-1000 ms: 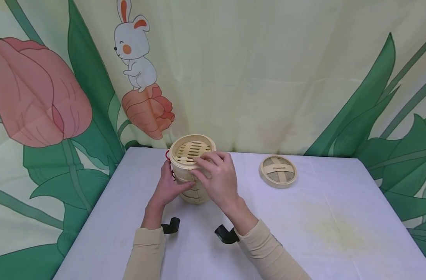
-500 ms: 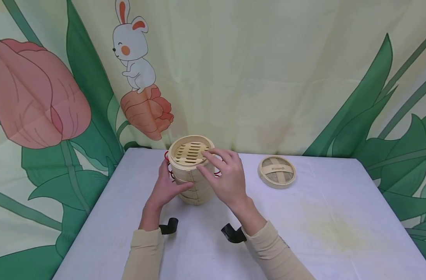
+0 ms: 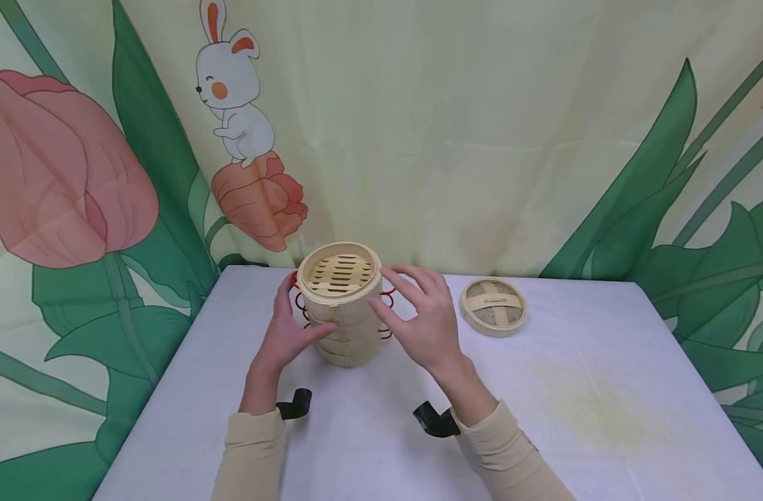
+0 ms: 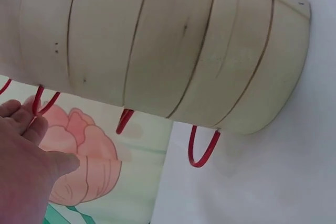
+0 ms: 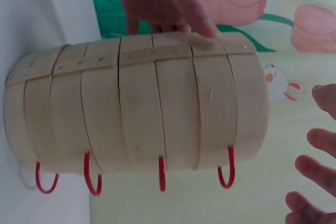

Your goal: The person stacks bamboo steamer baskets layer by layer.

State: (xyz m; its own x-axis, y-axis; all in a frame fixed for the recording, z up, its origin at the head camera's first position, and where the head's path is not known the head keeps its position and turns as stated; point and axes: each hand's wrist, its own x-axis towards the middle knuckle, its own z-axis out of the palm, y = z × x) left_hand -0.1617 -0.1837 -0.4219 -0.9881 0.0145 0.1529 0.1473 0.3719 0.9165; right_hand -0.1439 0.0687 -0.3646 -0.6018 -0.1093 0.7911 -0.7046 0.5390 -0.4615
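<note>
A tall stack of round bamboo steamer baskets (image 3: 353,323) stands upright at the middle back of the table, its slotted base showing in the uppermost one. Red loops (image 4: 197,164) stick out from its sides. My left hand (image 3: 285,339) is at the stack's left, thumb toward the front, fingers partly hidden behind; in the left wrist view its relaxed fingers (image 4: 35,128) are close by a red loop, and contact is hard to judge. To the right of the stack hovers my right hand (image 3: 427,316), fingers spread and apart from the baskets, holding nothing.
A round bamboo steamer lid (image 3: 494,307) lies on the white-covered table (image 3: 576,390), right of the stack. Behind the table hangs a curtain (image 3: 444,139) printed with a rabbit, tulips and leaves. Black wrist mounts (image 3: 436,421) jut inward at both sleeves.
My right hand has moved off the top basket's rim to the right, away from the stack. The left hand has loosened and shifted slightly left. The stack and the lid keep their places.
</note>
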